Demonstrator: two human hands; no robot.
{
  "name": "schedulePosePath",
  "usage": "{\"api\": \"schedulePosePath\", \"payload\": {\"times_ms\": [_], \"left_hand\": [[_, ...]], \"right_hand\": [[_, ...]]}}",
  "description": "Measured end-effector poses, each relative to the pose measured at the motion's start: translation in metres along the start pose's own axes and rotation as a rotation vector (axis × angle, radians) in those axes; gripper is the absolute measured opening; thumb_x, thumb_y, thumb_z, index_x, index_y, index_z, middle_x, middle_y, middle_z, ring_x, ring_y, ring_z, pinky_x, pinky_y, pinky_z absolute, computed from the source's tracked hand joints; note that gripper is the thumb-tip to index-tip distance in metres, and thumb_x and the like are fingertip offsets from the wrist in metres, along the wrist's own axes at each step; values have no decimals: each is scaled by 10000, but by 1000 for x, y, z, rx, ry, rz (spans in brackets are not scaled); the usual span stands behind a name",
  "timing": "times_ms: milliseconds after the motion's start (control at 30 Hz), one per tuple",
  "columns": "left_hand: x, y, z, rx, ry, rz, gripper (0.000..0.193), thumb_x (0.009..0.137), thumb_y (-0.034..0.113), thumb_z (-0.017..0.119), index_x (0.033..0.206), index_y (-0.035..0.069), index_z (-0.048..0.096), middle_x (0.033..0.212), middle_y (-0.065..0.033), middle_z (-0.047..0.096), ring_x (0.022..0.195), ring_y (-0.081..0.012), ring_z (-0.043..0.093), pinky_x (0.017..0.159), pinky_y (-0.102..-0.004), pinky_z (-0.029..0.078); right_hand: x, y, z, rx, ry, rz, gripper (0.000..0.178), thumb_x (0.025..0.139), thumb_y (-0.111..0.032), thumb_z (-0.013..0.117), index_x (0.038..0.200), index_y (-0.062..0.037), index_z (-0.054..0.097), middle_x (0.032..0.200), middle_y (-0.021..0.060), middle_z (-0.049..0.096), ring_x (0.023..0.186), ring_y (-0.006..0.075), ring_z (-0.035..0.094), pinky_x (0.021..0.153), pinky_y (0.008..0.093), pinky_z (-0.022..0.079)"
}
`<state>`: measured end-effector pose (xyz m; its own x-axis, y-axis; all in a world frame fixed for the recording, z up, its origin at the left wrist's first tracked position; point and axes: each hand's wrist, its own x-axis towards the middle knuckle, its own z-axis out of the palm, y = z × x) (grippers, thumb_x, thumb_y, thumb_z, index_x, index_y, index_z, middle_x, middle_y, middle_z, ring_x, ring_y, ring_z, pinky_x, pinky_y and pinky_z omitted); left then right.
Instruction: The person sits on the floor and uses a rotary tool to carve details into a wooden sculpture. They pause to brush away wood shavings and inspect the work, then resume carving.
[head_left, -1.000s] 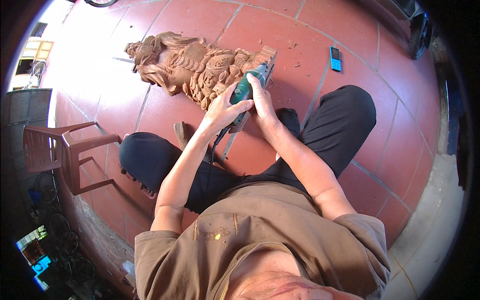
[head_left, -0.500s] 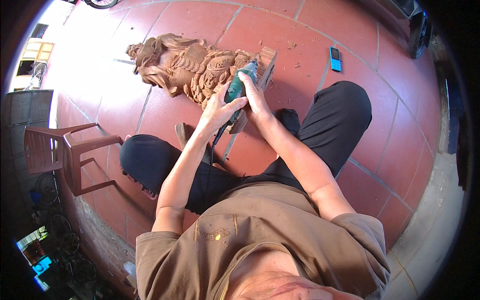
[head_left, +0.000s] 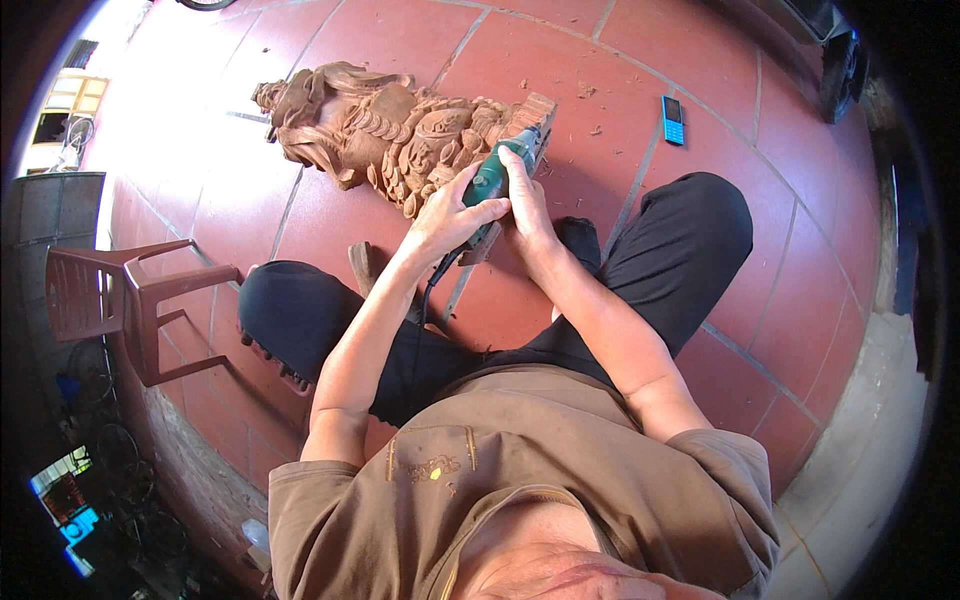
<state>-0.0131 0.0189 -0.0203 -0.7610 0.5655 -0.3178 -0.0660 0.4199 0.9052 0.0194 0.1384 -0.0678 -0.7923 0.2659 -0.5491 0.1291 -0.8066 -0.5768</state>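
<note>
A carved wooden statue [head_left: 400,135] lies on its back on the red tiled floor, its block-like base toward the right. Over that base end I hold a green rotary tool [head_left: 487,183] with a black cord trailing toward my lap. My left hand [head_left: 446,217] wraps the tool's rear body, thumb laid across it. Higher up, my right hand [head_left: 525,195] grips its front part, close to the grey nose. The tip points at the base; whether it touches the wood I cannot tell.
A blue keypad phone [head_left: 673,121] lies on the floor to the right, and wood chips [head_left: 587,90] are scattered past the base. A brown plastic chair [head_left: 150,305] stands at the left. A wooden piece [head_left: 364,266] rests by my left leg.
Both hands and the rotary tool have shifted slightly right, along the base. The statue stays in nearly the same place.
</note>
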Motion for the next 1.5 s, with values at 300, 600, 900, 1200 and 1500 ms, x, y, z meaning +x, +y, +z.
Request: {"api": "schedulePosePath", "payload": {"times_ms": [300,600,900,1200,1500], "left_hand": [[3,-11,-4,20,63,57,640,818,229,690,1344,-29,431,1136,-132,593,1018,-168,559,903,-299,438],[7,-19,-5,-8,75,98,620,826,216,686,1339,-29,437,1135,-119,594,1016,-157,556,905,-293,437],[2,-2,-2,63,22,-14,669,791,246,716,1355,8,444,1120,-125,603,1003,-161,568,897,-299,438],[1,-9,-4,-41,43,18,632,822,234,692,1346,-12,439,1129,-120,599,1014,-148,559,901,-294,440],[4,-20,-7,-24,92,83,604,830,213,684,1334,-16,444,1118,-114,601,1008,-146,558,900,-292,441]], "right_hand": [[6,3,10,86,-36,-11,352,826,-326,691,980,-20,606,887,49,600,742,145,592,641,295,504],[15,8,10,86,-78,-50,391,814,-329,696,1027,-13,606,915,54,604,774,151,593,672,304,506],[-2,-3,6,53,23,16,352,815,-344,693,954,-32,607,861,49,598,720,156,597,645,315,510],[6,5,10,79,6,-11,369,815,-343,696,960,-16,604,858,47,598,708,154,594,637,298,509],[12,9,14,70,-48,-21,426,806,-352,705,997,15,601,903,73,611,748,155,600,656,299,512]]}}
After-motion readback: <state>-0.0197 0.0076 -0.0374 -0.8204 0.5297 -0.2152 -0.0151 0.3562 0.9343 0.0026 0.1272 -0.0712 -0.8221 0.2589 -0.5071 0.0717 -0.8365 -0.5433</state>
